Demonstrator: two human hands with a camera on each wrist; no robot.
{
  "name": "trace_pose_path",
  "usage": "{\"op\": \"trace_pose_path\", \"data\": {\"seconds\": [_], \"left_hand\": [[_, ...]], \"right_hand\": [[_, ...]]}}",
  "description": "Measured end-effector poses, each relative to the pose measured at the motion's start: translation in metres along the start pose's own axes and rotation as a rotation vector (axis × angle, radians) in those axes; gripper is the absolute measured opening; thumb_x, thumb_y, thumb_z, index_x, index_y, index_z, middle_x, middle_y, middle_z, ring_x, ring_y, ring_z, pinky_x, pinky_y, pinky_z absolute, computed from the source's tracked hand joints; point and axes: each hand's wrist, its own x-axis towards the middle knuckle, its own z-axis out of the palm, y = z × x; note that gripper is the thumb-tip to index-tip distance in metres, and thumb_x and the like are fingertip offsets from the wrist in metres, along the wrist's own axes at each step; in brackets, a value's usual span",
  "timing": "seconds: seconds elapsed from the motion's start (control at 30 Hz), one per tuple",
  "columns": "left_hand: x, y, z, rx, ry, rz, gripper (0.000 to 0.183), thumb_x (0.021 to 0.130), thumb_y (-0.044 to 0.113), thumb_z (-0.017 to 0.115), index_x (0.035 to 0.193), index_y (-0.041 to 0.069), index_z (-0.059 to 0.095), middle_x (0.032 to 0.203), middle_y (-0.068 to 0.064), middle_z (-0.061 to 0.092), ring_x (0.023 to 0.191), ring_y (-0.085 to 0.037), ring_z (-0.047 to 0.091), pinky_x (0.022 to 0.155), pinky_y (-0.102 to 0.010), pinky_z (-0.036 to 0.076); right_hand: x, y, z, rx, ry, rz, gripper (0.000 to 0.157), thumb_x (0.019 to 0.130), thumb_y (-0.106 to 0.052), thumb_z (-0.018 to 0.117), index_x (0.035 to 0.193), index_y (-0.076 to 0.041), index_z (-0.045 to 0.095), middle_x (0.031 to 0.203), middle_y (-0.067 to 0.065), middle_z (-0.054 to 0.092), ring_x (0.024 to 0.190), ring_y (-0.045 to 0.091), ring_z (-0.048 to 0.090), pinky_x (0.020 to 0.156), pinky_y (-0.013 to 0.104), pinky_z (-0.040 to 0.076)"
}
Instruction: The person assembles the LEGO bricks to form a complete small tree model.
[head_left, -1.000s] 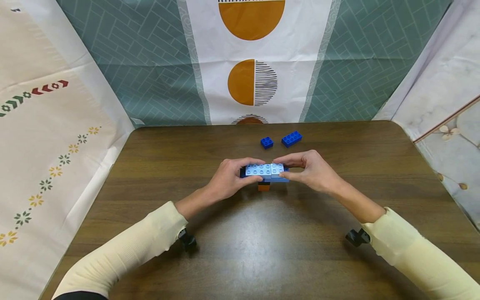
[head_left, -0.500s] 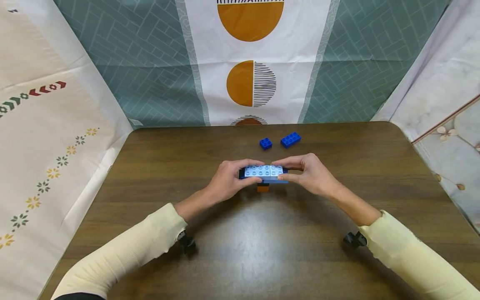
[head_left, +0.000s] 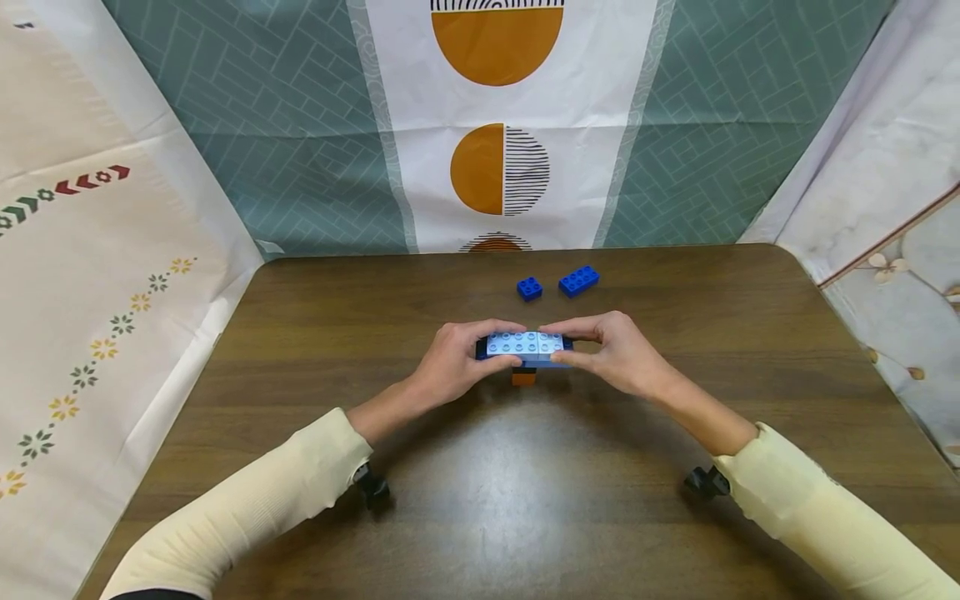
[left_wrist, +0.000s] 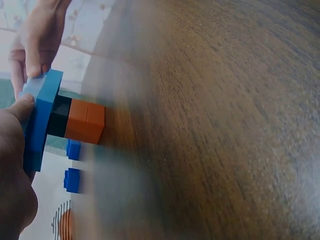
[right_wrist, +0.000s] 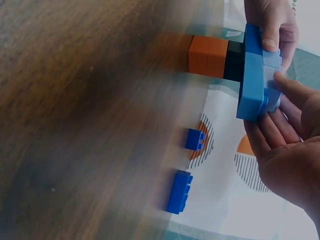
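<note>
A stack of toy building bricks stands upright on the table. Its foot is two orange bricks, with a black brick above them. Across that lies a wider layer of blue bricks, topped by light blue bricks set end to end. My left hand pinches the longer light blue brick between thumb in front and fingers behind. On the other side my right hand pinches the shorter light blue brick the same way. Fingers partly hide the top layer's ends.
Behind the stack lie a small square blue brick and a longer blue brick, apart from each other. The brown wooden table ends at a patterned cloth at the back.
Both hands keep their hold on the light blue bricks, and the stack stays put. Only the head view has shifted slightly.
</note>
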Motion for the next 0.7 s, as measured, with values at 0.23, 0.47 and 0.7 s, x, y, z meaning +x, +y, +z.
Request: {"op": "trace_pose_path", "data": {"seconds": [0.23, 0.47, 0.7], "left_hand": [[0.001, 0.000, 0.000, -0.001, 0.002, 0.029, 0.039, 0.096, 0.024, 0.083, 0.132, 0.013, 0.075, 0.121, -0.003, 0.077, 0.082, -0.012, 0.063, 0.071, -0.026, 0.055], [0.001, 0.000, 0.000, -0.003, 0.002, 0.023, 0.038, 0.095, 0.023, 0.083, 0.132, 0.013, 0.075, 0.122, -0.002, 0.077, 0.084, -0.010, 0.064, 0.074, -0.026, 0.056], [0.000, -0.001, 0.000, 0.000, 0.006, 0.018, 0.038, 0.095, 0.024, 0.083, 0.132, 0.014, 0.075, 0.121, -0.002, 0.077, 0.082, -0.011, 0.063, 0.071, -0.026, 0.054]], "right_hand": [[0.006, -0.004, 0.007, -0.024, 0.017, 0.006, 0.033, 0.093, -0.014, 0.085, 0.125, -0.007, 0.080, 0.118, 0.007, 0.078, 0.104, 0.023, 0.072, 0.079, 0.036, 0.060], [0.005, -0.002, 0.011, -0.032, 0.043, -0.005, 0.032, 0.091, -0.014, 0.086, 0.122, -0.007, 0.081, 0.117, 0.007, 0.079, 0.106, 0.023, 0.072, 0.079, 0.031, 0.060], [0.006, 0.000, 0.012, -0.028, 0.051, -0.033, 0.032, 0.091, -0.015, 0.087, 0.121, -0.008, 0.081, 0.117, 0.007, 0.079, 0.106, 0.022, 0.073, 0.079, 0.026, 0.058]]}}
